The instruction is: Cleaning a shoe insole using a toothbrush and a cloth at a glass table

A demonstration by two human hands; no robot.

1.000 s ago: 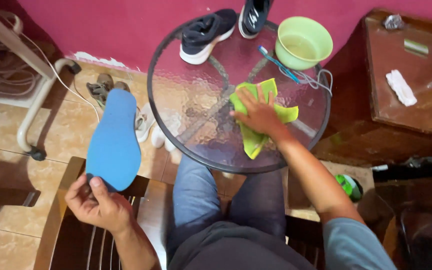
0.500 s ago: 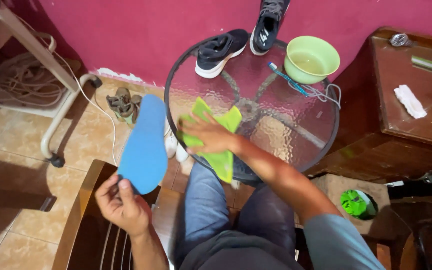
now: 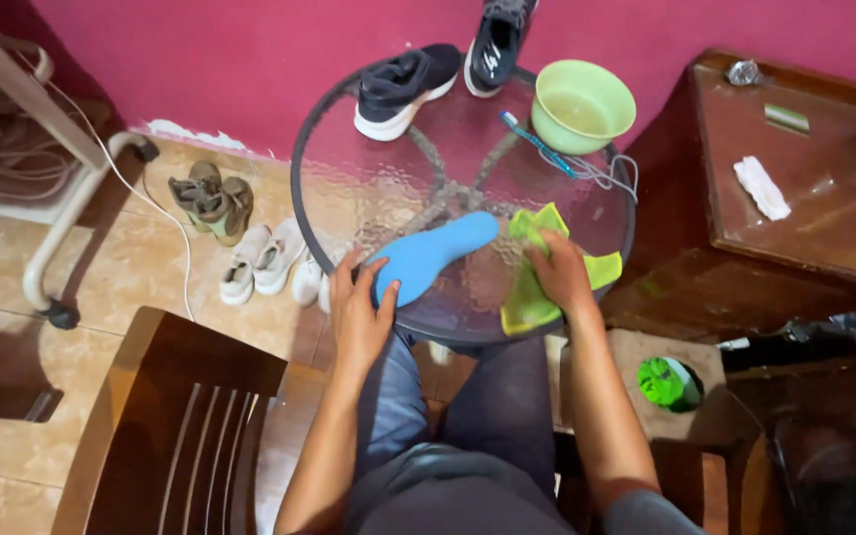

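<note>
Both hands work at the near edge of a round glass table [image 3: 349, 149]. Left hand [image 3: 361, 309] grips the heel end of a blue insole [image 3: 428, 256], fingers curled over its near rim; right hand [image 3: 559, 272] presses flat on a yellow-green cloth [image 3: 527, 297], fingers spread across it rather than closed around it.

A second ago the insole stood upright off to the left of the table, held over a wooden chair [image 3: 180, 416], while the right hand rubbed the cloth on the glass alone. Now the insole lies on the tabletop, its toe end just beside the cloth and the right hand. With insole and cloth brought together on the glass, the work appears to have moved from wiping the table to tending the insole itself.

The insole's long axis runs diagonally, from the left hand up and across toward the right hand. Its rounded toe points away from the person and to the right, its heel sits under the left fingers, and its blue face is up.

Beyond the hands, at the far side of the table, sit 2 dark sneakers [image 3: 403, 89], a green bowl [image 3: 583, 104] and a toothbrush [image 3: 537, 144] with a tangle of white lace next to it. Left of the left hand, several pairs of shoes [image 3: 250, 260] lie on the tiled floor.
</note>
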